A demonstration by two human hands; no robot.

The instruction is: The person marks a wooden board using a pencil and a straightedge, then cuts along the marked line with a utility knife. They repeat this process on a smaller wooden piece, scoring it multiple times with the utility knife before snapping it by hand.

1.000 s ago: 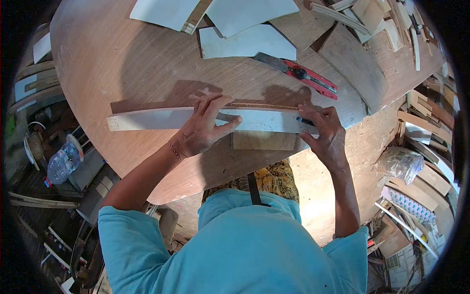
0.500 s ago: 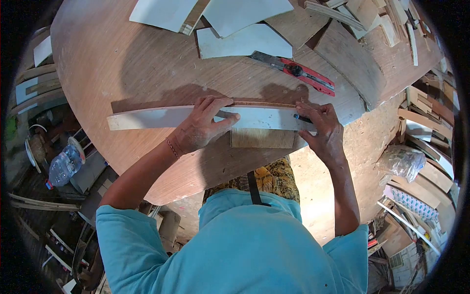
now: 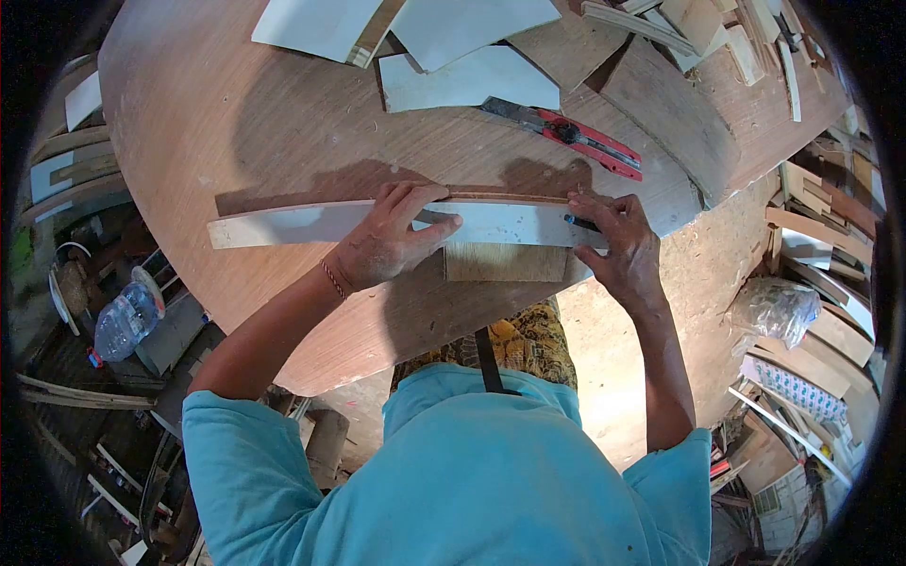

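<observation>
A long strip of board (image 3: 510, 223) with a white face lies across the near part of the table. My left hand (image 3: 392, 231) is closed over its middle, fingers on the far edge and thumb on the white face. At the strip's right end, my right hand (image 3: 618, 241) grips it between fingertips on the far edge and the thumb near the near edge. A dark, pen-like stick (image 3: 581, 224) with a blue end pokes out between the right fingers. Partly beneath the strip is a bare wood piece (image 3: 505, 263). Beyond the strip lies a red utility knife (image 3: 590, 143), its blade end pointing left.
White-faced board offcuts (image 3: 467, 83) and loose wood scraps (image 3: 703, 28) lie along the far side of the wooden table (image 3: 170, 123). To the left, below table height, is a clear plastic bottle (image 3: 127, 323). More offcuts and a plastic bag (image 3: 776, 311) are on the right.
Both hands keep their hold on the strip, with hardly any movement. The whole view has shifted very slightly.
</observation>
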